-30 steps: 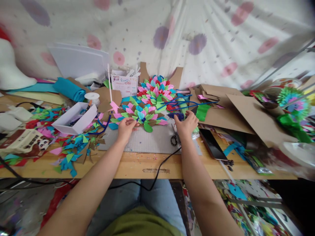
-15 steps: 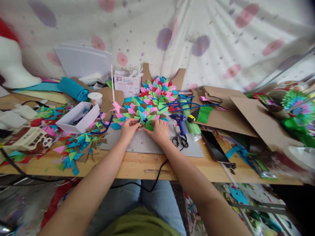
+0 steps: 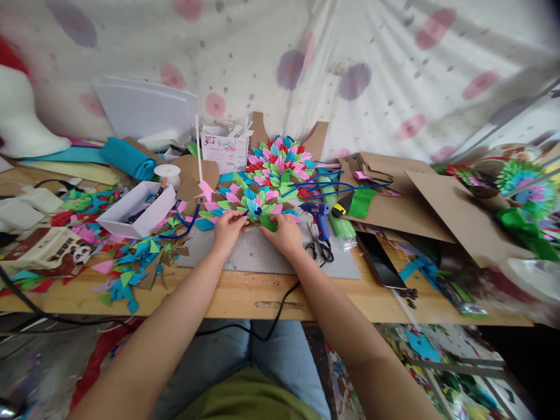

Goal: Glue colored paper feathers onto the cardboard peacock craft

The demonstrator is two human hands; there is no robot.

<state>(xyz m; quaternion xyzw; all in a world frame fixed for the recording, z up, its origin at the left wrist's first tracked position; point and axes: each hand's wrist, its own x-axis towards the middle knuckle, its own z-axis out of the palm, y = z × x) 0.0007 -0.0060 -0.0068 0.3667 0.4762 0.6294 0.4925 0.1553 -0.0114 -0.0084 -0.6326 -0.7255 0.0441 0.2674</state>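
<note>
A cardboard piece covered in pleated paper petals point(image 3: 254, 201) in pink, green, blue and brown lies on the grey mat point(image 3: 245, 254). My left hand point(image 3: 228, 232) is at its near edge, fingers bent and thumb close to the fingertips; what they pinch is too small to tell. Beside it, my right hand point(image 3: 283, 234) has its thumb and fingers closed on a green paper petal point(image 3: 268, 222) at the same edge. Just right of this hand, a blue glue gun point(image 3: 321, 220) rests on the mat. Behind, more petals point(image 3: 282, 163) cover a cardboard shape.
Paper scraps point(image 3: 146, 254) and a white open box point(image 3: 136, 210) lie at left. To the right are a phone point(image 3: 380, 259), a yellow-and-black cutter point(image 3: 343, 204), green crepe paper point(image 3: 336, 204) and cardboard sheets point(image 3: 464, 216). A black cable point(image 3: 280, 315) hangs over the table's front edge.
My right hand has shifted slightly to the right, and the green petal at its thumb has moved with it. My left hand stays nearly in place, its fingers slightly shifted.
</note>
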